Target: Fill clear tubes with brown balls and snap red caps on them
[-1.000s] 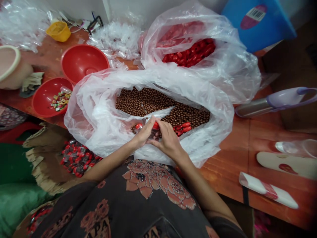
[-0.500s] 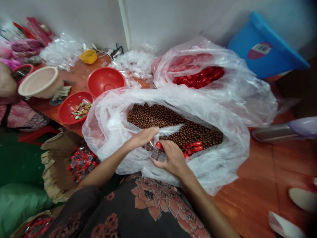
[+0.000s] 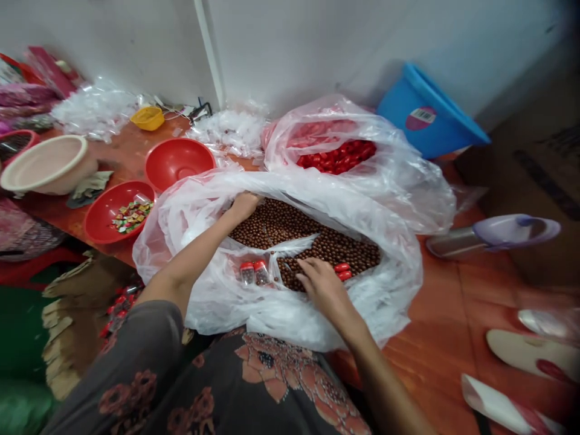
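Head view: orange tabletop (image 3: 435,368) under everything, white wall (image 3: 317,48) beyond. Largest item is a clear plastic bag (image 3: 281,314), mouth open, film bunched around brown beads (image 3: 326,248). Left hand (image 3: 244,206) sits at the far lip of the opening, fingers curled; cannot tell if it pinches film. Right hand (image 3: 322,287) lies open on the beads near the bag's near edge, fingers spread. Left of the right hand, two small clear bottles with red caps (image 3: 254,273) stand side by side against a film fold, long axes pointing away from the person, caps far end. Two red oblong pieces (image 3: 343,272) lie just beyond the right hand's fingertips. Open bead surface lies between the hands. Past the left hand: red bowl (image 3: 180,164). Past the right hand: second clear bag (image 3: 362,187) of red pieces.
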Available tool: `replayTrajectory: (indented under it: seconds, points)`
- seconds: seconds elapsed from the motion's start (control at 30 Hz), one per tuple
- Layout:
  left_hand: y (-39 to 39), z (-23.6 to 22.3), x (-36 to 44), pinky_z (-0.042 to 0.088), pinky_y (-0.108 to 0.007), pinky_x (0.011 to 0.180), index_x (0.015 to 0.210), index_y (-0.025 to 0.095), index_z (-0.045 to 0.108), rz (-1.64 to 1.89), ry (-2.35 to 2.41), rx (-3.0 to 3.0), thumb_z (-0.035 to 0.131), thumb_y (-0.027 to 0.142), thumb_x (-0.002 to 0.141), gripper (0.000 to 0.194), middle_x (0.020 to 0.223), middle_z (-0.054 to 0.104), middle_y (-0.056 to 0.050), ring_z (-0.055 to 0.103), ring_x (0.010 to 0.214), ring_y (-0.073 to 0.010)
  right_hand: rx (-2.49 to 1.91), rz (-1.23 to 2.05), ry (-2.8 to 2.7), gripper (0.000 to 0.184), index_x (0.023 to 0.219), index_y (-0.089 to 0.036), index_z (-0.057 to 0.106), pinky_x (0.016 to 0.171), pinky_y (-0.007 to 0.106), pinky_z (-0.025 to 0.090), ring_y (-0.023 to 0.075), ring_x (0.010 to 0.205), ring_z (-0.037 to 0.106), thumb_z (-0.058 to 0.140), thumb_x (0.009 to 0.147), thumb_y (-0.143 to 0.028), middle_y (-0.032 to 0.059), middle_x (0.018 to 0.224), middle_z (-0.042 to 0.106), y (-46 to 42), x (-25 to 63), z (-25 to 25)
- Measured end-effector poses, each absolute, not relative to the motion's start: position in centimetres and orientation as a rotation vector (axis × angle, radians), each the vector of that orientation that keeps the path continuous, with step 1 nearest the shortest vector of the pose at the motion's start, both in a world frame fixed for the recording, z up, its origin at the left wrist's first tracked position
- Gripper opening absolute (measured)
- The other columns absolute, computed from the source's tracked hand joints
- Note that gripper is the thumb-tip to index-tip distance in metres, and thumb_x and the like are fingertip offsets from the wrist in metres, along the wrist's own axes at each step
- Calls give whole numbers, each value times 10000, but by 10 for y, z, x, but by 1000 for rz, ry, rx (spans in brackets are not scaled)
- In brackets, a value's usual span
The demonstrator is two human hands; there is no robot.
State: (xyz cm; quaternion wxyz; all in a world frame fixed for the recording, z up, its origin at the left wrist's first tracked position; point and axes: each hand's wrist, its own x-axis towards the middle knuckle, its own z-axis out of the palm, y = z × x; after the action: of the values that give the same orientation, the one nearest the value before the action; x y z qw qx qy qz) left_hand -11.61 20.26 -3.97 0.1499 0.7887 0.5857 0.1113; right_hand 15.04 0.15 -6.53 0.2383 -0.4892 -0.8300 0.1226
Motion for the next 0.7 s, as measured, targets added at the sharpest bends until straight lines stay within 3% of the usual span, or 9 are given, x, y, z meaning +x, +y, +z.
replayTrajectory:
  seconds: [0.13,0.23,0.3,0.47,0.7]
  points:
    - [191,-46,-110,479,-341,869,1090,149,680,505,1466,2101,579,198,869,248,994,707,-91,638,923,-216,-1670,116,-2278,340,1234,-105,636,877,448,515,288,985,600,483,959,-232,194,1119,631,7,197,-73]
    - [182,-54,-102,514,-280,709,1118,143,627,620,1298,1694,630,148,793,325,868,674,-35,630,736,-150,-1801,141,-2305,341,1217,-102,660,905,422,499,286,990,592,522,954,-268,187,1122,631,9,209,-74]
    - [180,-59,-96,505,-252,658,1006,128,644,629,1350,1547,676,100,720,288,775,641,-10,601,670,-126,-1824,206,-2314,319,1188,-109,681,921,408,492,280,997,594,540,948,-264,178,1124,639,10,208,-71]
    - [186,-63,-76,517,-262,652,754,117,648,614,1521,1256,747,61,621,175,681,635,-8,580,622,-122,-1877,177,-2306,312,1181,-96,681,938,428,486,299,1037,590,503,959,-223,207,1198,622,9,202,-65]
    - [184,-74,-28,533,-269,602,738,113,638,545,1370,1131,783,96,628,183,604,630,-1,595,551,-124,-1940,210,-2169,316,1171,-103,678,881,428,514,293,1011,601,462,974,-225,208,1167,609,5,204,-68]
